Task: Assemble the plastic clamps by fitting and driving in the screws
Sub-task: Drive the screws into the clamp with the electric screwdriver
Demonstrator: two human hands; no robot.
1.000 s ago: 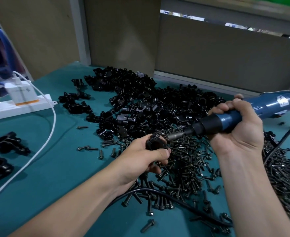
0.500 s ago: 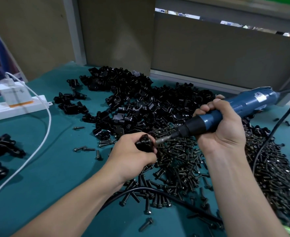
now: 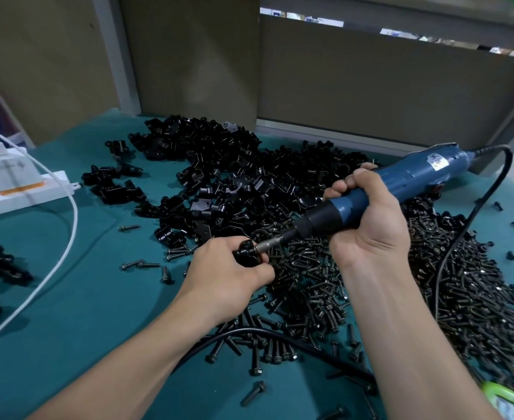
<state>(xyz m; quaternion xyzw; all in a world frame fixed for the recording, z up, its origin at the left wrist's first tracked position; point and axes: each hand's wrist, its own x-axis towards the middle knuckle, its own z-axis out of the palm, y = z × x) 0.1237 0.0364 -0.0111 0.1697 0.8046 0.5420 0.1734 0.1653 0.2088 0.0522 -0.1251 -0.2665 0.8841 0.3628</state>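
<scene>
Crowding held clamp: screws, loose clamps, cable.

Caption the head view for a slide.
Left hand grips a black clamp while right hand holds the blue screwdriver to it, above loose screws.

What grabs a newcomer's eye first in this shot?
The blue electric screwdriver at centre right, gripped by the right hand, its bit against a black clamp held in the left hand. Behind them lies a pile of black clamp parts; a heap of screws spreads below and to the right.
</scene>
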